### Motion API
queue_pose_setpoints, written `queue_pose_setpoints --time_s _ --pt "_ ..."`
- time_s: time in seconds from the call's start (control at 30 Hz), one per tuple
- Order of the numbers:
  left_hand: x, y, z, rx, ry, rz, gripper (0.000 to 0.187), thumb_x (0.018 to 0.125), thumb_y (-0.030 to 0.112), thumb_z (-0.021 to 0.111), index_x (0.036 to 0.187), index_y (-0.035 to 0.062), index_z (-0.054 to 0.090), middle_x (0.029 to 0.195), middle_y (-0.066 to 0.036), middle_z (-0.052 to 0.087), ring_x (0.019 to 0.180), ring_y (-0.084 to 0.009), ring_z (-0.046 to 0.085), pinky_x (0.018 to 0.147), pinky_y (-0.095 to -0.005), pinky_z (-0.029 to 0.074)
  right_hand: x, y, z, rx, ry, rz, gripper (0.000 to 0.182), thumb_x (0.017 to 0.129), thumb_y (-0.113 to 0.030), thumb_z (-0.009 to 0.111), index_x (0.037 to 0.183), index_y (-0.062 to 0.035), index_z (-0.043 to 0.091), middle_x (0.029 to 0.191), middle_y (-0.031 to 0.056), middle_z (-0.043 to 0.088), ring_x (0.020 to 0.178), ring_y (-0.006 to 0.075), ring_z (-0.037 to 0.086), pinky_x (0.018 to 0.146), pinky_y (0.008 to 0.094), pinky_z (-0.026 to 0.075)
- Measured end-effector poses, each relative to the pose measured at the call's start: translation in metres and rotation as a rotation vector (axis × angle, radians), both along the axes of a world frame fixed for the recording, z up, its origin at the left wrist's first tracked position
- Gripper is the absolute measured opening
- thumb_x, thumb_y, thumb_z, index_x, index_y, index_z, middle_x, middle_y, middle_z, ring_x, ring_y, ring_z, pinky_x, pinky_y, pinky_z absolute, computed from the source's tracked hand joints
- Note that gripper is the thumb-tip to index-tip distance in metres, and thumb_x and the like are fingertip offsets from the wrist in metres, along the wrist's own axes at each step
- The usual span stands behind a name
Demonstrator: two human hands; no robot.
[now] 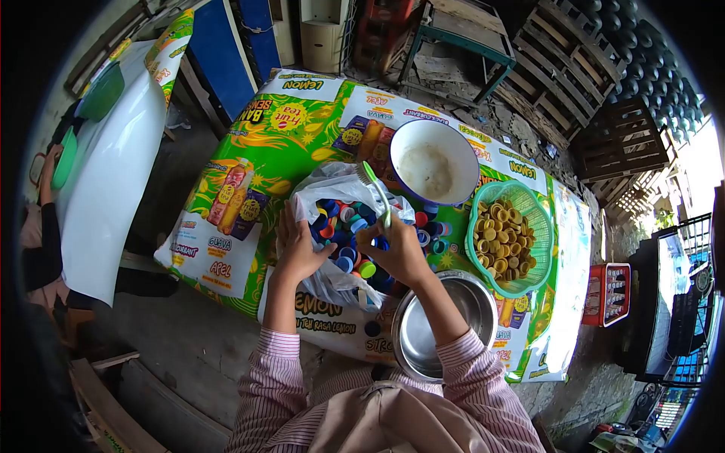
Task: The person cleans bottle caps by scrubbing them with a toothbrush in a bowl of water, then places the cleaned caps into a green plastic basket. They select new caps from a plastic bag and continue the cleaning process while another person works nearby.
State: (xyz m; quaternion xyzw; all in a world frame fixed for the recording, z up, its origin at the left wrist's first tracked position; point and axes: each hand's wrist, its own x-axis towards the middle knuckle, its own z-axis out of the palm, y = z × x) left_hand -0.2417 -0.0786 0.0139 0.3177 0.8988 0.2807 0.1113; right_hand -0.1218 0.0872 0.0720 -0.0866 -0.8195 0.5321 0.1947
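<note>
The right hand [400, 253] pinches the handle of a green toothbrush [377, 192], bristles pointing away toward the far side, while the left hand [298, 249] rests with fingers spread on the open plastic bag [332, 189] of coloured bottle caps [343, 226] in the middle of the printed banner [257, 151] that serves as a work surface. Whether the left hand grips a cap cannot be told; the fingers hide it. Judged from how things lie, the work looks well under way but far from over: the green basket [540, 226] on the right holds a good heap of yellowish caps [502, 241], yet the bag remains full of mixed ones, and more lie loose beside it. The white basin [453, 147] on the far side holds cloudy water, and the steel bowl [445, 325] near the person sits empty.
</note>
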Motion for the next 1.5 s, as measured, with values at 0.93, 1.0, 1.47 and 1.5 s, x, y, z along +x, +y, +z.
queue_pose_setpoints --time_s 0.93,1.0,1.47,1.5 --pt "-0.001 0.003 0.014 -0.108 -0.104 -0.085 0.086 0.065 0.019 0.068 0.131 -0.0073 0.019 0.145 -0.028 -0.006 0.134 -0.0441 -0.002 0.109 -0.0476 0.007 0.050 0.036 -0.038 0.500 -0.359 -0.151 0.035 0.068 -0.009 0.066 0.093 -0.0009 0.043 0.075 0.0200 0.059 0.072 0.0386 0.058 0.065 0.0462 0.046" --pt "-0.001 0.003 0.011 -0.109 -0.093 -0.085 0.092 0.065 0.019 0.069 0.134 -0.0050 0.013 0.145 -0.027 -0.005 0.134 -0.0441 -0.002 0.109 -0.0476 0.007 0.055 0.036 -0.029 0.466 -0.278 -0.228 0.029 0.067 -0.005 0.064 0.089 0.0007 0.045 0.074 0.0198 0.059 0.069 0.0396 0.057 0.063 0.0447 0.047" --pt "0.001 0.010 0.011 -0.031 -0.091 -0.046 0.105 0.064 0.018 0.068 0.142 0.0076 0.000 0.147 -0.023 0.002 0.134 -0.0451 0.002 0.110 -0.0458 0.011 0.083 0.028 0.005 0.408 -0.434 -0.282 0.054 0.056 -0.020 0.080 0.092 -0.0011 0.045 0.080 0.0162 0.062 0.080 0.0344 0.060 0.072 0.0420 0.046" --pt "0.000 0.009 0.009 -0.050 -0.079 -0.047 0.105 0.063 0.019 0.069 0.142 0.0076 0.000 0.147 -0.022 0.002 0.134 -0.0453 0.002 0.110 -0.0460 0.011 0.069 0.027 -0.004 0.407 -0.431 -0.286 0.054 0.056 -0.020 0.080 0.092 -0.0011 0.045 0.080 0.0162 0.062 0.080 0.0344 0.060 0.072 0.0420 0.046"
